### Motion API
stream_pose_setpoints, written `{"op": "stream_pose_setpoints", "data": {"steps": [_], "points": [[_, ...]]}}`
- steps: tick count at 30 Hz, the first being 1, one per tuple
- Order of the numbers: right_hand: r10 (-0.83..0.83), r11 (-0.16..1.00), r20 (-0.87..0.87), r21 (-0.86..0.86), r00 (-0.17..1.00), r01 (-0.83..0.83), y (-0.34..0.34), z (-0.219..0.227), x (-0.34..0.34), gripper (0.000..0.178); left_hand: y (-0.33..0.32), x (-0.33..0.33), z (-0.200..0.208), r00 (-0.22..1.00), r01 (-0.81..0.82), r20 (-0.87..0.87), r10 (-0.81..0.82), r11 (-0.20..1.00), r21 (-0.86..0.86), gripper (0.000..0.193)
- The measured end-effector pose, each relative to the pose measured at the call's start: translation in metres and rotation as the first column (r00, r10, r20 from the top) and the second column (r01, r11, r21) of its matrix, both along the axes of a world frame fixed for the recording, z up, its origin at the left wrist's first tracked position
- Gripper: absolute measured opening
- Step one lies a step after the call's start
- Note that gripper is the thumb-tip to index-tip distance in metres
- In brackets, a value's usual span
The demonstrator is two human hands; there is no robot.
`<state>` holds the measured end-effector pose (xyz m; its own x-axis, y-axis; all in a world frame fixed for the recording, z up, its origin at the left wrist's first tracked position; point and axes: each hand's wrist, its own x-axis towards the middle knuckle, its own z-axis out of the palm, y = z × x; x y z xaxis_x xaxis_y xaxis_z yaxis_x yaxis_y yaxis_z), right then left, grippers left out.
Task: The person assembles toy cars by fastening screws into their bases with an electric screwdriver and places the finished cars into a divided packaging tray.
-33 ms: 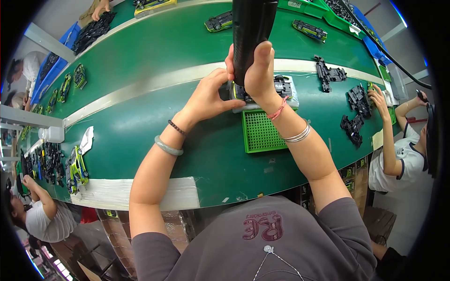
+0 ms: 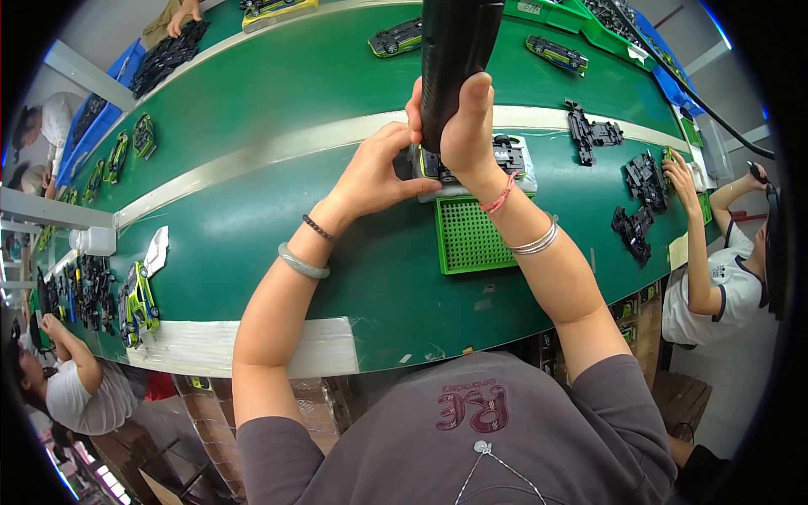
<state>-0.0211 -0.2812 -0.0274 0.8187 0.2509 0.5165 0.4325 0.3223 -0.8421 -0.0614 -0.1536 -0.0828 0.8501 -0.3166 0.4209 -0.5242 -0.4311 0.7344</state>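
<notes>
A thick black electric screwdriver [image 2: 459,59] stands upright in front of me. My right hand [image 2: 468,139] is closed round its lower end, thumb up along the near side. Beneath it a toy car [image 2: 508,156] lies with its black underside up on a white padded rest [image 2: 528,178]. My left hand [image 2: 370,172] grips the car's left end, thumb on the near side and fingers on the far side. The screwdriver's tip and the middle of the car are hidden behind my right hand.
A green perforated tray [image 2: 473,240] sits just nearer than the rest. To the right lie several black chassis parts [image 2: 644,181], beside a co-worker's hand [image 2: 680,178]. Toy cars [image 2: 555,55] lie beyond the pale strip [image 2: 337,135]. More cars [image 2: 137,303] stand at the left.
The screwdriver and my right hand have shifted very slightly to the right. My left hand stays in place.
</notes>
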Motion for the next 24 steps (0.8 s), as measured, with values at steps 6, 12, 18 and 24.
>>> {"op": "stream_pose_setpoints", "data": {"steps": [6, 12, 18, 24], "points": [[-0.018, 1.0, -0.002, 0.006, 1.0, 0.018, -0.005, 0.002, 0.002, 0.075, -0.002, 0.002, 0.005, 1.0, -0.002, -0.007, 0.002, 1.0, 0.028, 0.056], [0.114, 0.966, -0.172, 0.248, 0.978, -0.068, -0.008, 0.001, 0.002, 0.079, 0.002, -0.003, 0.004, 0.999, -0.014, -0.041, 0.015, 1.0, 0.016, 0.058], [-0.123, 0.966, -0.006, 0.226, 0.992, 0.122, -0.11, 0.041, -0.017, 0.093, 0.023, -0.007, 0.048, 0.925, -0.05, -0.334, -0.18, 0.815, -0.578, 0.051], [-0.292, 0.952, -0.076, 0.07, 0.953, 0.297, -0.196, -0.034, -0.036, 0.086, 0.127, 0.01, 0.11, 0.968, -0.181, -0.214, 0.131, 0.955, -0.233, 0.051]]}}
